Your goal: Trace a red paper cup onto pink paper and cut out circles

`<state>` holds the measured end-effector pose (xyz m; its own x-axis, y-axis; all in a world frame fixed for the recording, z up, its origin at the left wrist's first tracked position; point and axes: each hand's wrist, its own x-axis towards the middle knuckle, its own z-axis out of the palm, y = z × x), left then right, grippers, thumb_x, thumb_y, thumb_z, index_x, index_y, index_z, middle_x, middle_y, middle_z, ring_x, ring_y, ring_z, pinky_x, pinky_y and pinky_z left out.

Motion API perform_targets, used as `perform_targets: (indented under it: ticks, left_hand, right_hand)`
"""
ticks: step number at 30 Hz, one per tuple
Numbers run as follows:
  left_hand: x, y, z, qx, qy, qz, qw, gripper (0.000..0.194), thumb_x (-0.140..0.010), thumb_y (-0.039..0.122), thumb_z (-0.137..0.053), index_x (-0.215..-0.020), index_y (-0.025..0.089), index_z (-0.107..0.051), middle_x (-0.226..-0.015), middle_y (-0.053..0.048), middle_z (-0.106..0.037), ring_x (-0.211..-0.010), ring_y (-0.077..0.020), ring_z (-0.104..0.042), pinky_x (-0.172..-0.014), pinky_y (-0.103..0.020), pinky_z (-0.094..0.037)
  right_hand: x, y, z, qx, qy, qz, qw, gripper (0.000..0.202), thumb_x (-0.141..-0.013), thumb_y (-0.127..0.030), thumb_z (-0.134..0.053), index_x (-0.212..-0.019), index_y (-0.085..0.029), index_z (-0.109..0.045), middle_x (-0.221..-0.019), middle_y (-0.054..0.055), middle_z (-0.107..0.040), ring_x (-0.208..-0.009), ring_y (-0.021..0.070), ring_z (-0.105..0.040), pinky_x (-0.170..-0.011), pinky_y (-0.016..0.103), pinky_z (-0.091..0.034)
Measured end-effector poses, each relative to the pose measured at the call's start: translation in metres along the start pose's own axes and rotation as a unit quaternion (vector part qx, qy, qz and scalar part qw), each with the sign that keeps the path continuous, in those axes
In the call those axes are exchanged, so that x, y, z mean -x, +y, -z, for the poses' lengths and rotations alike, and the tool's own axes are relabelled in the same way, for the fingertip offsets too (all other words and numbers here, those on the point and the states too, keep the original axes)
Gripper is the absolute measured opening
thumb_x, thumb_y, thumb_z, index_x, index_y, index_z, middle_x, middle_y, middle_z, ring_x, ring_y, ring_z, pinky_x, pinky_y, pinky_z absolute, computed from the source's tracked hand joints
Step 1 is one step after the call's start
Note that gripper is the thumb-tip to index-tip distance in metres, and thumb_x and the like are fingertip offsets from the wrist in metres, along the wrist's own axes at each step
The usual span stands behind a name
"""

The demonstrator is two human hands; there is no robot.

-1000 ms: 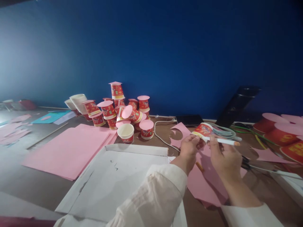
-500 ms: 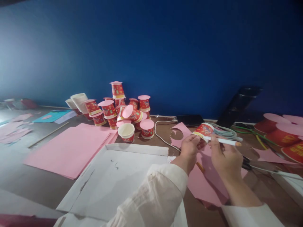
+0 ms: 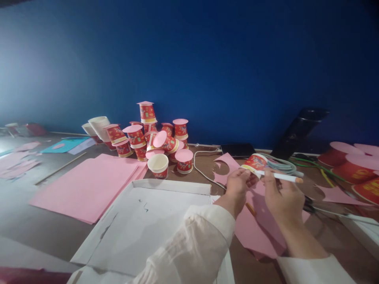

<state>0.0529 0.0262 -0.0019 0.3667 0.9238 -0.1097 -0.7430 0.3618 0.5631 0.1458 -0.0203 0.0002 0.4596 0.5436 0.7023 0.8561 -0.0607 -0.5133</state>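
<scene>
My left hand (image 3: 237, 189) grips the rim of a red patterned paper cup (image 3: 257, 161), which is tilted on its side. In my right hand (image 3: 284, 195) is a white pen (image 3: 286, 177) with an orange end, its other end at the cup's rim. Beneath both hands lie cut pink paper sheets (image 3: 257, 236) with curved edges. A thin orange-brown stick (image 3: 250, 209) rests on that paper beside my left hand.
Left of my hands is an open white box (image 3: 127, 228), with a pink paper stack (image 3: 85, 185) beyond. Red cups with pink discs (image 3: 183, 155) are piled near the blue wall. Cables (image 3: 282, 165), a black object (image 3: 297, 132) and large red containers (image 3: 365, 169) stand right.
</scene>
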Motion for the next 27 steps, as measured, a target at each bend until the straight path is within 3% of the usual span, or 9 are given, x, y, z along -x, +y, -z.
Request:
perform_targets:
  ticks: [15, 27]
  left_hand:
    - [0.0003, 0.0010, -0.0008, -0.001, 0.009, 0.003, 1.000, 0.031, -0.065, 0.034, -0.090, -0.080, 0.014, -0.071, -0.083, -0.007, -0.069, -0.075, -0.0156, -0.064, -0.084, -0.033, -0.051]
    - [-0.0010, 0.0009, 0.0006, 0.012, 0.024, 0.003, 1.000, 0.028, -0.068, 0.029, -0.089, -0.080, 0.014, -0.068, -0.081, -0.006, -0.067, -0.075, -0.0143, -0.062, -0.083, -0.031, -0.049]
  right_hand:
    - [-0.0002, -0.0016, 0.0008, -0.015, -0.010, -0.003, 1.000, 0.057, -0.096, -0.062, -0.043, -0.092, -0.018, -0.078, -0.077, 0.014, -0.077, -0.087, 0.0318, -0.074, -0.084, 0.043, -0.054]
    - [-0.0005, 0.0008, 0.0009, 0.000, -0.005, -0.014, 1.000, 0.068, -0.097, -0.067, -0.039, -0.107, -0.013, -0.078, -0.078, 0.015, -0.077, -0.090, 0.0331, -0.074, -0.083, 0.043, -0.053]
